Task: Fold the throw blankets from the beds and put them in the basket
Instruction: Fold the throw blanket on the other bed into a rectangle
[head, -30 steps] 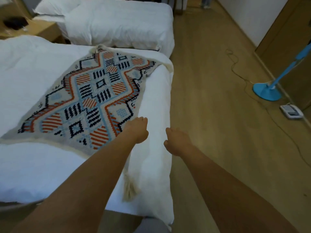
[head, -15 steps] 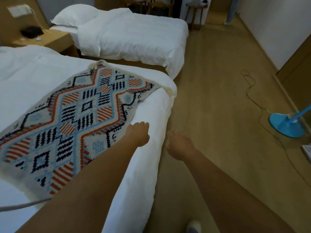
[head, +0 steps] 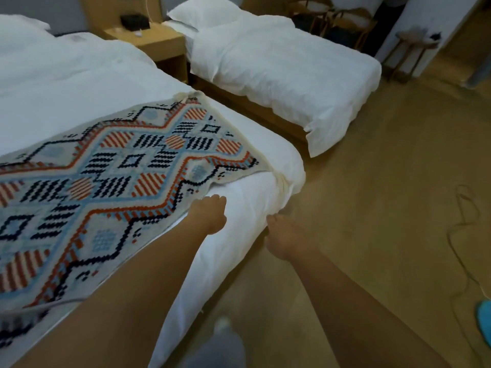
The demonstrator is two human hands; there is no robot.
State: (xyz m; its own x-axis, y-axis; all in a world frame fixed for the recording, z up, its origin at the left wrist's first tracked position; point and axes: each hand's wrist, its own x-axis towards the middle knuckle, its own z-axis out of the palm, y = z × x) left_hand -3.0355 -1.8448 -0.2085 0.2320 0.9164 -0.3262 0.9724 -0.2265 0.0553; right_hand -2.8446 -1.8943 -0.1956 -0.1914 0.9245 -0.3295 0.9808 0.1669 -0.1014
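Item: 1 throw blanket (head: 111, 187), patterned knit, spread flat across the near bed (head: 66, 83), ahead and to the left of both hands. Its cream fringed end drapes over the bed corner just ahead of the R hand (head: 285, 239). Handling, judged: soft, limp, light to moderate wt, no stiffness. It will likely sag and drag on the duvet (head: 247, 200) if lifted from 1 point. The knit looks grippy, not slippery. Not fragile, tho the fringe could snag. Recommended hold: the 2 corners of the short end nearest the hands, 1 per hand, pinched at the hem rather than the fringe. L hand (head: 210, 215): rests on the white duvet right at the blanket's near edge; contact w/ the blanket not confirmable. Knuckles are up and fingers bend away from the cam, so cannot tell if it holds cloth. R hand: at the bed's side, fingertips against the duvet overhang, below and short of the fringed corner. Its fingers are hidden behind the back of the hand, so its hold cannot be told either. 2nd bed (head: 279, 70) lies beyond both hands; no throw seen on it.
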